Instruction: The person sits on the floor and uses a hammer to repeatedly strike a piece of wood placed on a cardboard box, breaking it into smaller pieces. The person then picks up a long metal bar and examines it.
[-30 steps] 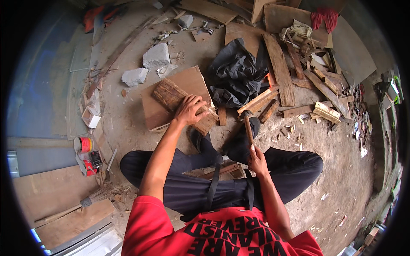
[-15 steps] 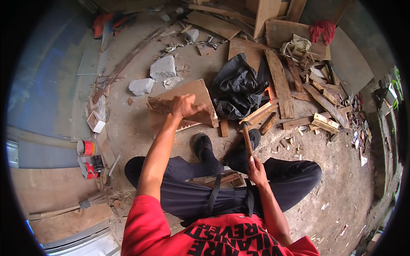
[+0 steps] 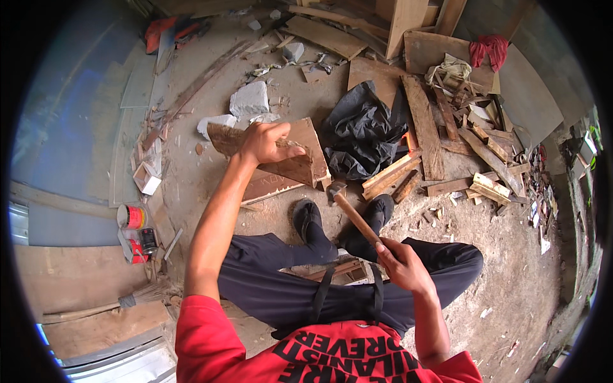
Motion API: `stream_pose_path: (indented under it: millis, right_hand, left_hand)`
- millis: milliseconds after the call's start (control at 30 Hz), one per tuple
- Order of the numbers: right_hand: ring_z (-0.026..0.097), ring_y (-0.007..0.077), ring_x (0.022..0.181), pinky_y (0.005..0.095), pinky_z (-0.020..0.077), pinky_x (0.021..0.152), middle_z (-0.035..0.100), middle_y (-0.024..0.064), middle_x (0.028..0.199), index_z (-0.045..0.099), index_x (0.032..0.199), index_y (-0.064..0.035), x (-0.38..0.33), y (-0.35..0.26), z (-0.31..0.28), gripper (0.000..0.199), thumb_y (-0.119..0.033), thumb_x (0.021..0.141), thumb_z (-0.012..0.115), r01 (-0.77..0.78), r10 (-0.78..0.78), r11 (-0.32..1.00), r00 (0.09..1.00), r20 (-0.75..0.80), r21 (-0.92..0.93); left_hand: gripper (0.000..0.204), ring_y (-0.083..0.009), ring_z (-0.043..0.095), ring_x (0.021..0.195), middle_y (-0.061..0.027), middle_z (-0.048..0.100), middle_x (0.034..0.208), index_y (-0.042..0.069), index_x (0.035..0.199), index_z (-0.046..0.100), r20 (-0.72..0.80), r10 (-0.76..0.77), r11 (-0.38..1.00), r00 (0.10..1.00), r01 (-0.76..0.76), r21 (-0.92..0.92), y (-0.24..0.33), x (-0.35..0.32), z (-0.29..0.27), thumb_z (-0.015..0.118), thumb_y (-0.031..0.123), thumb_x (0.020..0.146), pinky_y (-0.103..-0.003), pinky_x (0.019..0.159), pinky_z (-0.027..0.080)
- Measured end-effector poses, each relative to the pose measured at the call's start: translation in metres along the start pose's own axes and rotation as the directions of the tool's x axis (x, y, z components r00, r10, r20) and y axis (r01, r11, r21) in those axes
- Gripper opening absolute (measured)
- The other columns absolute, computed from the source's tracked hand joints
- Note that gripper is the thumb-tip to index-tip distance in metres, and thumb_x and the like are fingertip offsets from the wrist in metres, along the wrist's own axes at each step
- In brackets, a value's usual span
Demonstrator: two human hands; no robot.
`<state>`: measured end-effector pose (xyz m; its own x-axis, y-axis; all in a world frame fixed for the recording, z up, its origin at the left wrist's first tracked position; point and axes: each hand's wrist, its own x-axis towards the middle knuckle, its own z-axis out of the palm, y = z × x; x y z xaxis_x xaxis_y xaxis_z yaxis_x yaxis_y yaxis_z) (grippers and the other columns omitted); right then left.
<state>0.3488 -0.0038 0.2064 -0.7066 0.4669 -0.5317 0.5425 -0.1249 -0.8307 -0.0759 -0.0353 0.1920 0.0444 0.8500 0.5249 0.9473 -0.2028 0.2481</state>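
My left hand (image 3: pixel 267 144) is closed over the upper edge of a wooden frame of joined boards (image 3: pixel 295 167), tilted up from the floor in front of my feet. One rough brown board end sticks out to the left of that hand, and a ragged, splintered edge runs along the lower piece. In my right hand (image 3: pixel 406 267) is a hammer (image 3: pixel 357 216), gripped near the end of its wooden handle. The hammer's head is above the floor between my shoes, close to the frame's lower right corner but apart from it.
A crumpled black plastic sheet (image 3: pixel 364 134) lies beyond my right foot. Scrap planks (image 3: pixel 424 127) are heaped at the right. Pale broken blocks (image 3: pixel 249 99) lie ahead. Cans (image 3: pixel 133 217) and a broom (image 3: pixel 142 296) are at the left. Splinters litter the floor.
My left hand has raised and turned the wooden frame, its left board end now higher. The hammer has swung left, its head moving from beside my right shoe toward the frame.
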Motion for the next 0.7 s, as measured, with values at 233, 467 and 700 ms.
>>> stream_pose_path:
  millis: [233, 467, 700]
  right_hand:
    - [0.043, 0.0071, 0.053, 0.0273, 0.0359, 0.048, 0.047, -0.0025, 0.062, 0.058, 0.088, -0.0018, 0.009, -0.018, -0.007, 0.041, -0.038, 0.105, 0.049, 0.033, -0.012, 0.992, 0.985, 0.172, -0.120]
    - [0.047, 0.0070, 0.054, 0.0271, 0.0395, 0.049, 0.050, -0.0011, 0.063, 0.057, 0.085, -0.0016, 0.018, -0.021, -0.018, 0.042, -0.037, 0.105, 0.048, 0.050, 0.031, 0.967, 0.950, 0.310, -0.249]
    - [0.046, 0.0070, 0.055, 0.0274, 0.0387, 0.050, 0.050, -0.0025, 0.064, 0.063, 0.099, -0.0014, 0.030, -0.018, -0.021, 0.039, -0.038, 0.104, 0.049, 0.152, -0.050, 0.947, 0.939, 0.340, -0.282]
  left_hand:
    - [0.070, -0.0317, 0.056, 0.048, -0.0093, 0.048, 0.055, 0.006, 0.063, 0.046, 0.229, 0.222, 0.970, 0.948, -0.239, 0.049, 0.030, 0.010, -0.006, 0.070, 0.071, 0.074, -0.040, 0.045, 0.042]
    - [0.069, -0.0333, 0.063, 0.053, -0.0099, 0.059, 0.059, 0.007, 0.064, 0.051, 0.369, 0.307, 0.941, 0.877, -0.338, 0.020, 0.047, 0.011, -0.003, 0.066, 0.074, 0.075, -0.041, 0.046, 0.048]
    - [0.071, -0.0319, 0.063, 0.052, -0.0103, 0.060, 0.059, 0.007, 0.063, 0.052, 0.408, 0.299, 0.938, 0.863, -0.345, 0.041, 0.047, 0.016, -0.004, 0.064, 0.076, 0.075, -0.040, 0.047, 0.048]
